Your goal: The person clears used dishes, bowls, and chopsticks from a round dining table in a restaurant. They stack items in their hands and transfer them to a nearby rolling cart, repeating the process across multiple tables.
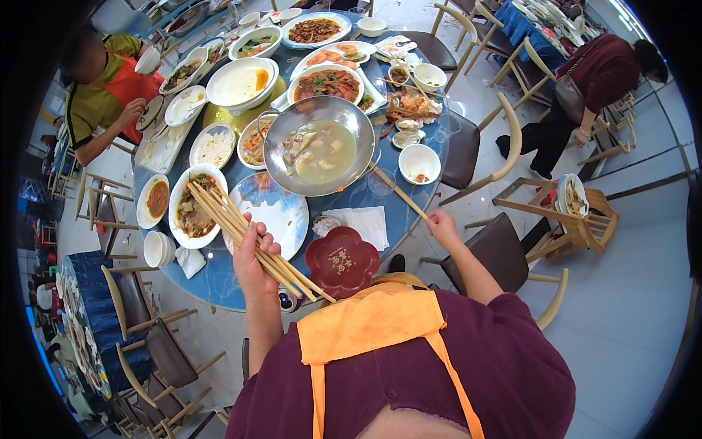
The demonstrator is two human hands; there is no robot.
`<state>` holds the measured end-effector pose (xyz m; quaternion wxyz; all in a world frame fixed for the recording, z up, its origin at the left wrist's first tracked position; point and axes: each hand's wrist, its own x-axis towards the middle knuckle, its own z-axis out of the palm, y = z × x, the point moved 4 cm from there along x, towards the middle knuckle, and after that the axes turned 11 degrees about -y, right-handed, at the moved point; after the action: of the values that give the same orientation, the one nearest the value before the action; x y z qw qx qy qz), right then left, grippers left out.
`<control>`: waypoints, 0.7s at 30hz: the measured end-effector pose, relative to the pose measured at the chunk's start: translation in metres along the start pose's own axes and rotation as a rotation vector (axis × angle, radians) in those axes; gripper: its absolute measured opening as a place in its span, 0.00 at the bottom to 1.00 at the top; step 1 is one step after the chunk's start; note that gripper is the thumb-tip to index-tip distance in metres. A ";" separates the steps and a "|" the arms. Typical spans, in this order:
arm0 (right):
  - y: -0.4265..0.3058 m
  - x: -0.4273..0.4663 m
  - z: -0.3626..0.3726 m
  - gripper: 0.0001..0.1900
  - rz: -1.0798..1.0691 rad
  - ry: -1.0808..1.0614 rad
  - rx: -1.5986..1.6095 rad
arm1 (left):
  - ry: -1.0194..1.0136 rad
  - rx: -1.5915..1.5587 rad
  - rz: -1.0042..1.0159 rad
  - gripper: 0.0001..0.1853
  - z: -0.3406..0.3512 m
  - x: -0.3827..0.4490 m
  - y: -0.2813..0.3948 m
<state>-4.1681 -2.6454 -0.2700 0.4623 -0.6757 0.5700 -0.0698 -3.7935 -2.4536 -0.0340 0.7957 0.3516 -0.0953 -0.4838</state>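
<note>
A bundle of wooden chopsticks (pixel 241 233) is gripped in my left hand (pixel 256 258), slanting over an oval dish of food (pixel 197 206) and a white plate with a blue floral pattern (pixel 293 219). My right hand (pixel 441 226) holds the near end of another chopstick or pair (pixel 403 195), whose far end lies by the rim of a large metal bowl of soup (pixel 279 170). A red flower-shaped tray (pixel 342 260) sits at the table's near edge, with white napkins (pixel 370 222) behind it. To the right of the metal bowl stands a small white bowl (pixel 419 160) with food scraps.
The round blue table (pixel 219 274) carries many dishes, a glass (pixel 382 181) and a stack of small bowls (pixel 158 249). One person in a red apron (pixel 129 82) handles dishes at the far left. Another person (pixel 595 77) bends at the right. Chairs (pixel 488 258) surround the table.
</note>
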 end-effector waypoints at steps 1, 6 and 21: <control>0.010 -0.006 0.003 0.09 0.063 -0.048 0.117 | -0.008 0.005 -0.012 0.14 0.003 0.002 -0.003; 0.004 -0.045 0.008 0.10 0.276 -0.222 0.639 | -0.059 0.009 -0.078 0.13 0.017 0.009 -0.020; -0.079 -0.170 -0.040 0.15 -0.054 -0.581 1.367 | -0.209 0.172 -0.244 0.09 0.081 0.004 -0.087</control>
<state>-4.1951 -2.5317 -0.1179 0.9099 -0.2423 0.2376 -0.2387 -3.8926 -2.5190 -0.0322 0.6840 0.3752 -0.1751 -0.6006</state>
